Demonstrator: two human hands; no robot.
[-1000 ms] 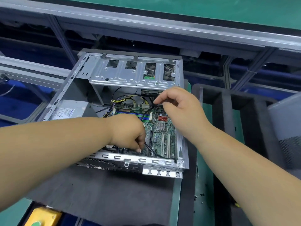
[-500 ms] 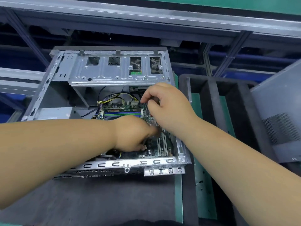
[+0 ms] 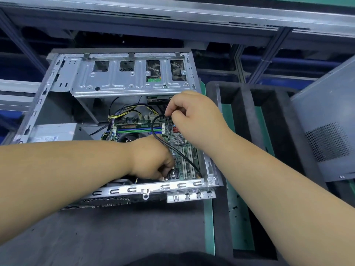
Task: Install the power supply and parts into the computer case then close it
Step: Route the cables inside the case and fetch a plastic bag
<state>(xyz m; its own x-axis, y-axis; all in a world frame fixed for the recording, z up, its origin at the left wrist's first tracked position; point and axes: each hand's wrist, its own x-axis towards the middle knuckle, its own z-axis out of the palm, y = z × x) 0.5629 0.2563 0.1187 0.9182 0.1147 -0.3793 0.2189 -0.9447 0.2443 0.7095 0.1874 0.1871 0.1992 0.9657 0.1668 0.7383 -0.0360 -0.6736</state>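
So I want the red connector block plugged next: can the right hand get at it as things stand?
Probably yes: the right hand sits just above the red connector block, pinching the black cable; only that cable occupies its fingers.

One open computer case (image 3: 132, 77) lies at twelve o'clock, with one circuit board (image 3: 178, 150) inside and one power supply (image 3: 51, 133) at nine o'clock. One black cable (image 3: 163, 143) loops over the board. Two hands: left (image 3: 153, 160), right (image 3: 194, 116). One grey side panel (image 3: 326, 131) at three o'clock.
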